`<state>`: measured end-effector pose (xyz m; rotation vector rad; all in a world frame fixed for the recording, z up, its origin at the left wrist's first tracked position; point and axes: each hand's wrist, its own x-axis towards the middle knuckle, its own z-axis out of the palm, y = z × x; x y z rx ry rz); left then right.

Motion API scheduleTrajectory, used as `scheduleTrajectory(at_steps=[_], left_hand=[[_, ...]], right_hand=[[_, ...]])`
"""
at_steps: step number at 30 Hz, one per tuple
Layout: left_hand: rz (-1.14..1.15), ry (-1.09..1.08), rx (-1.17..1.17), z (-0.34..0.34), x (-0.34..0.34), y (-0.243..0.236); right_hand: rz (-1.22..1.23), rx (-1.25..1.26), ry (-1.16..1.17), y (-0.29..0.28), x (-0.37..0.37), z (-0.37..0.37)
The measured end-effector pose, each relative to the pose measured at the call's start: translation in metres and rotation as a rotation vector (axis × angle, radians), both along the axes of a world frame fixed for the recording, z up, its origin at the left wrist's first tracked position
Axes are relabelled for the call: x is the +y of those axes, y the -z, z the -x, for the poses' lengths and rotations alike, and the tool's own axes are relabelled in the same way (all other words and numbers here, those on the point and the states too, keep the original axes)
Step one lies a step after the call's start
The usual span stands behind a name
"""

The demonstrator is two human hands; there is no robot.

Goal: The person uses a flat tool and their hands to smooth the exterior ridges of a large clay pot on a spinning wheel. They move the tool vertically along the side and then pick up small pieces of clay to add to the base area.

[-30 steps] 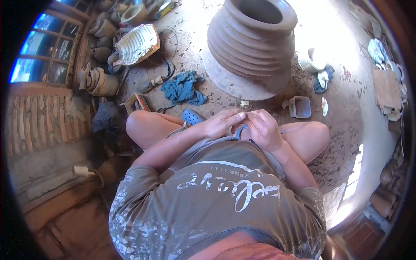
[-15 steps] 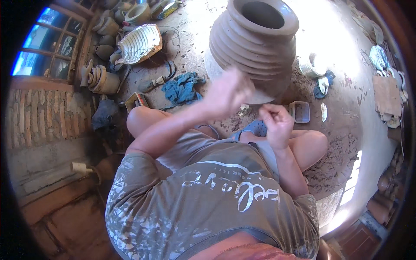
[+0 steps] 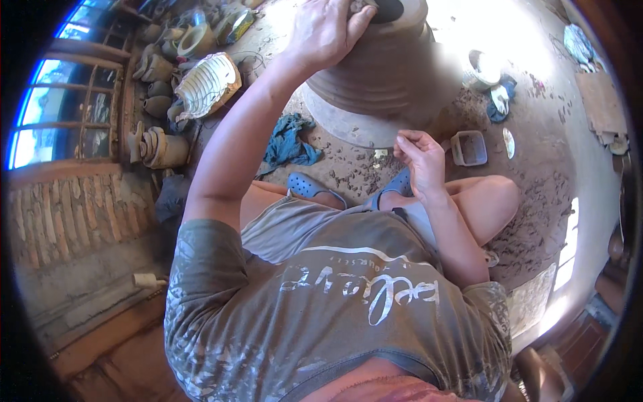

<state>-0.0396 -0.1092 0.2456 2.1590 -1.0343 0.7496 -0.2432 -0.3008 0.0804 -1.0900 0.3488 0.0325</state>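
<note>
A large ribbed clay pot [image 3: 395,74] stands on a round turntable disc [image 3: 348,127] on the dirt floor in front of me. My left hand [image 3: 325,30] is stretched out and rests on the pot's rim, fingers curled over the edge. My right hand [image 3: 418,157] hovers low near the pot's base, above my crossed legs, with fingertips pinched together; whether a small bit of clay sits in them I cannot tell. My blue sandals [image 3: 311,187] show under my knees.
A blue rag [image 3: 288,141] lies left of the disc. A small rectangular tub [image 3: 469,147] and a white bowl [image 3: 482,67] sit at the right. Clay vessels [image 3: 161,144] and a ribbed white pot [image 3: 204,84] crowd the wall under the window at left.
My left hand rose from my lap up to the pot's rim. My right hand lifted slightly and stays near the pot's base. The view tipped forward, closer to the pot.
</note>
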Motion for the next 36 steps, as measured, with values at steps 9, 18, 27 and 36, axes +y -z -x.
scheduleTrajectory(at_steps=[9,18,27,36], left_hand=[[-0.273,-0.144,0.219,0.033,-0.027,-0.045],[-0.297,-0.052,0.141,0.027,-0.039,-0.027],[-0.346,-0.188,0.033,0.021,-0.057,-0.008],[-0.354,-0.339,-0.022,0.03,-0.073,-0.007]], right_hand=[[-0.064,-0.022,0.109,0.003,0.001,-0.021],[-0.067,-0.04,0.243,0.005,-0.016,-0.032],[-0.237,-0.01,0.314,-0.004,-0.045,-0.062],[-0.384,0.19,0.255,-0.003,-0.053,-0.071]])
